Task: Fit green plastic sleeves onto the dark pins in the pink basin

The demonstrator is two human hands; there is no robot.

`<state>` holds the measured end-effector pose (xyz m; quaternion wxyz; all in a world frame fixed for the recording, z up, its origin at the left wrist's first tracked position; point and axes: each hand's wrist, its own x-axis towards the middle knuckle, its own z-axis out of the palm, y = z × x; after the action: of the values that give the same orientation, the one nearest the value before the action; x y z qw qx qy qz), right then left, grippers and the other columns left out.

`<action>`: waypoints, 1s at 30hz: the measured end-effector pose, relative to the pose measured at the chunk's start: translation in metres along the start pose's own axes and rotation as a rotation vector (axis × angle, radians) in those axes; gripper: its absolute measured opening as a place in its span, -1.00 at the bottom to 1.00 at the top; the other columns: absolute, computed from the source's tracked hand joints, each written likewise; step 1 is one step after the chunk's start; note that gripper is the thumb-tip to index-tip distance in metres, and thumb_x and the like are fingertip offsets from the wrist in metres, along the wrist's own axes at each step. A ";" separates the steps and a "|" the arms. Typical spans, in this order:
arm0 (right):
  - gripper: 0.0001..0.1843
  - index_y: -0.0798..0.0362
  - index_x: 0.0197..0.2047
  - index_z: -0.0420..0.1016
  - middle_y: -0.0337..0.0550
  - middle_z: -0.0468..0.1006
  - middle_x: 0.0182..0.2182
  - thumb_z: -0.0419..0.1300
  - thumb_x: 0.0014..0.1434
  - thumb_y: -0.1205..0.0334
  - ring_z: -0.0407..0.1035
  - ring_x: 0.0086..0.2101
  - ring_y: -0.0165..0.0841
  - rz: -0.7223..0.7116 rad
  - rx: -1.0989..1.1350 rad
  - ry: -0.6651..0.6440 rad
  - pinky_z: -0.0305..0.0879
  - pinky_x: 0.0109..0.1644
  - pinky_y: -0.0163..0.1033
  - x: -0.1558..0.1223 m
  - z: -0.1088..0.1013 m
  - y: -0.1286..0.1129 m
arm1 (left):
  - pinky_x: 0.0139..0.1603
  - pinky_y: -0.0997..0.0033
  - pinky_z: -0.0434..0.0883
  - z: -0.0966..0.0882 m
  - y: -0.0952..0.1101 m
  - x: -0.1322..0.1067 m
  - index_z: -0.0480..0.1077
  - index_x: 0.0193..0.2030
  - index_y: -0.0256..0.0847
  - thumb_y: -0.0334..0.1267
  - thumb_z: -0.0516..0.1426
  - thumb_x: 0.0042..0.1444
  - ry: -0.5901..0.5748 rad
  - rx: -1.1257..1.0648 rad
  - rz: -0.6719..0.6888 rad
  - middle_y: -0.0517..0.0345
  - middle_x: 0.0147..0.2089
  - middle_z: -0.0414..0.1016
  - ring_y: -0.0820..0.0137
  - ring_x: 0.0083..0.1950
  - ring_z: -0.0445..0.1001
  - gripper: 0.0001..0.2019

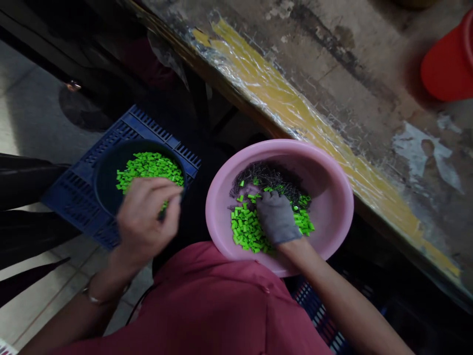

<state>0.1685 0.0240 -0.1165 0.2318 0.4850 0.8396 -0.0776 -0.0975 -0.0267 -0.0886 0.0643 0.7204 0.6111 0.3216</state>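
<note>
My left hand (148, 217), bare, hovers over the near right side of a dark round bowl (105, 182). Its thumb and fingers are drawn together; whatever is between them is too small or hidden to tell. Small bright green tube-like pieces (148, 165) fill part of that bowl. Inside a pink basin (334, 197), my right hand (277, 217) wears a grey glove. Its fingers curl down among green pieces (246, 229) and a heap of dark, thin, spiky parts (273, 172). The right fingertips are buried, so what they grip cannot be seen.
Under the dark bowl is a blue slatted plastic crate (74, 197). A worn table edge with yellow taped covering (273, 93) runs past the basin. On the table stands a red bucket (449, 61). A blue and red lattice crate (321, 315) shows below the basin.
</note>
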 end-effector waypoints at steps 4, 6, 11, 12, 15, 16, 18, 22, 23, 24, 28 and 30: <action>-0.72 0.28 -0.30 0.53 0.23 0.52 -0.33 -0.02 0.16 0.56 0.40 -0.26 -0.08 0.007 -0.016 -0.007 0.19 -0.33 -0.11 0.002 0.004 -0.006 | 0.01 0.20 0.31 0.037 0.054 0.008 0.43 -0.18 -0.22 -0.48 0.01 0.15 -0.527 -0.387 0.176 -0.01 -0.17 0.47 0.24 -0.08 0.38 -0.79; -0.71 0.26 -0.32 0.54 0.22 0.52 -0.34 -0.03 0.16 0.56 0.41 -0.27 -0.07 0.010 -0.010 -0.010 0.19 -0.34 -0.10 0.002 0.004 -0.005 | -0.03 0.20 0.30 0.063 0.067 0.010 0.42 -0.28 -0.25 -0.50 -0.02 0.15 -0.711 -0.450 0.176 -0.03 -0.23 0.44 0.23 -0.13 0.36 -0.79; -0.78 0.17 -0.30 0.54 0.10 0.55 -0.29 0.06 0.15 0.51 0.41 -0.25 -0.15 -0.011 0.041 -0.003 0.22 -0.27 -0.14 -0.005 0.001 0.006 | -0.06 0.18 0.28 0.109 0.072 -0.001 0.39 -0.36 -0.27 -0.58 -0.03 0.06 -0.782 -0.558 0.031 -0.07 -0.29 0.38 0.19 -0.17 0.35 -0.78; -0.80 0.15 -0.28 0.54 0.07 0.55 -0.28 0.08 0.16 0.47 0.41 -0.24 -0.17 -0.010 0.072 0.014 0.22 -0.23 -0.16 -0.008 0.001 0.009 | -0.10 0.19 0.29 0.112 0.074 -0.003 0.39 -0.35 -0.28 -0.59 -0.03 0.04 -0.789 -0.537 0.032 -0.09 -0.29 0.38 0.19 -0.18 0.35 -0.77; -0.85 0.12 -0.25 0.52 -0.04 0.56 -0.29 0.11 0.20 0.33 0.40 -0.25 -0.26 0.047 0.318 0.138 0.24 -0.16 -0.20 -0.021 0.005 0.016 | -0.21 0.25 0.31 0.115 0.081 -0.007 0.40 -0.32 -0.32 -0.61 -0.06 0.03 -0.809 -0.382 0.070 -0.13 -0.27 0.39 0.23 -0.24 0.36 -0.74; -0.85 0.10 -0.27 0.51 -0.08 0.56 -0.32 0.12 0.20 0.29 0.41 -0.27 -0.28 0.090 0.447 0.183 0.25 -0.17 -0.22 -0.026 0.007 0.017 | -0.23 0.26 0.32 0.114 0.083 -0.006 0.41 -0.30 -0.33 -0.61 -0.06 0.04 -0.828 -0.320 0.108 -0.13 -0.27 0.39 0.25 -0.26 0.36 -0.74; -0.87 0.05 -0.30 0.50 -0.17 0.56 -0.36 0.13 0.18 0.24 0.41 -0.33 -0.33 0.184 0.722 0.217 0.26 -0.23 -0.26 -0.035 0.010 0.019 | -0.26 0.27 0.35 0.112 0.085 -0.003 0.41 -0.26 -0.37 -0.60 -0.05 0.05 -0.875 -0.207 0.204 -0.13 -0.27 0.40 0.27 -0.29 0.37 -0.75; -0.86 0.02 -0.32 0.48 -0.27 0.53 -0.42 0.18 0.12 0.14 0.38 -0.38 -0.36 0.278 1.171 0.155 0.26 -0.31 -0.30 -0.047 0.013 0.020 | -0.24 0.26 0.39 0.105 0.083 0.003 0.39 -0.28 -0.37 -0.56 -0.03 0.10 -0.923 -0.121 0.343 -0.06 -0.30 0.41 0.25 -0.26 0.39 -0.81; -0.84 0.02 -0.32 0.48 -0.27 0.53 -0.42 0.19 0.11 0.12 0.37 -0.38 -0.36 0.289 1.242 0.151 0.26 -0.31 -0.30 -0.049 0.013 0.021 | -0.24 0.27 0.40 0.103 0.082 0.003 0.39 -0.30 -0.36 -0.55 -0.03 0.11 -0.917 -0.121 0.341 -0.04 -0.31 0.41 0.25 -0.26 0.40 -0.82; -0.83 0.03 -0.33 0.48 -0.26 0.52 -0.42 0.19 0.10 0.10 0.37 -0.38 -0.35 0.302 1.294 0.156 0.25 -0.31 -0.30 -0.051 0.013 0.021 | -0.24 0.27 0.40 0.101 0.082 0.004 0.39 -0.31 -0.35 -0.54 -0.03 0.11 -0.905 -0.125 0.321 -0.03 -0.30 0.41 0.26 -0.26 0.40 -0.82; -0.81 0.03 -0.36 0.44 -0.28 0.46 -0.45 0.18 0.12 0.09 0.31 -0.40 -0.38 0.322 1.365 0.186 0.20 -0.34 -0.31 -0.056 0.013 0.022 | -0.22 0.30 0.40 0.092 0.080 0.009 0.39 -0.29 -0.32 -0.50 -0.02 0.16 -0.838 -0.269 0.089 -0.01 -0.25 0.43 0.31 -0.24 0.42 -0.83; -0.82 0.04 -0.36 0.43 -0.28 0.43 -0.46 0.17 0.14 0.09 0.28 -0.42 -0.39 0.308 1.368 0.166 0.19 -0.36 -0.32 -0.059 0.013 0.022 | -0.19 0.32 0.40 0.089 0.079 0.012 0.40 -0.27 -0.29 -0.44 0.02 0.16 -0.802 -0.468 -0.074 0.05 -0.26 0.45 0.34 -0.23 0.43 -0.87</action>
<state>0.2159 -0.0152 -0.0988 -0.1817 0.6394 0.5393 -0.5170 0.0176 -0.0086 -0.1156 0.4679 0.7318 0.4739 0.1443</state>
